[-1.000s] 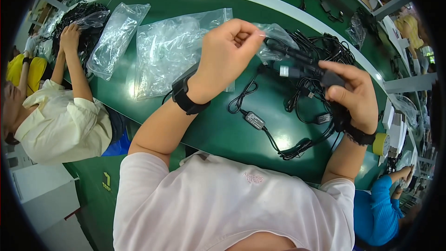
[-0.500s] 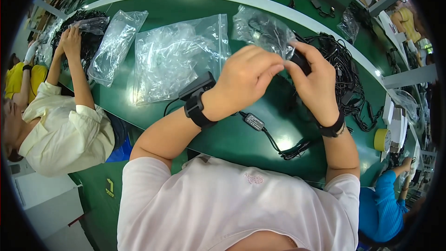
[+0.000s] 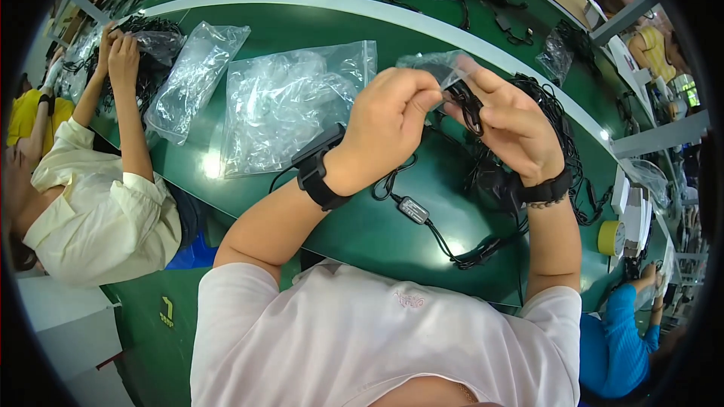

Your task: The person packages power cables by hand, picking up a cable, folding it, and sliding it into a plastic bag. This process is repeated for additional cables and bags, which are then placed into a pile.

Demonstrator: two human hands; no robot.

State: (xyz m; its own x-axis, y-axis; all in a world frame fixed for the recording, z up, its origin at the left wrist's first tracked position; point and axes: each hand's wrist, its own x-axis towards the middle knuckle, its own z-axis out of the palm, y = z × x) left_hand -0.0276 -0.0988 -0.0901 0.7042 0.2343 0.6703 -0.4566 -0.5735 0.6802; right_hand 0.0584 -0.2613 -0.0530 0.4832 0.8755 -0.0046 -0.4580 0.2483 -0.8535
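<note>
Both hands are working raised above the green bench, close together. The left hand is pinching the mouth of a small clear bag with its fingers narrowed onto the film. The right hand is gripping a coiled black cable at the bag's opening, fingers closed around the bundle.

**Progress, judged from the present layout**
- The coil is sitting at the mouth of the small clear bag; how much of it is inside cannot be told, since the fingers are covering the opening.
- One lead is hanging out of the hands — it is running down to the bench, carrying a small inline box and ending in a plug. This part looks unbagged.
- Sealing the bag appears not yet done.

**Stock around the hands**
- A heap of loose black cables is lying on the bench just beside the right wrist — apparently work remaining.
- A large clear zip bag is lying flat to the left of the hands, with a second clear bag beyond it.
- A roll of yellow tape is resting near the bench's right edge.

At the far left, another person in a pale shirt is handling cables on the same bench.
</note>
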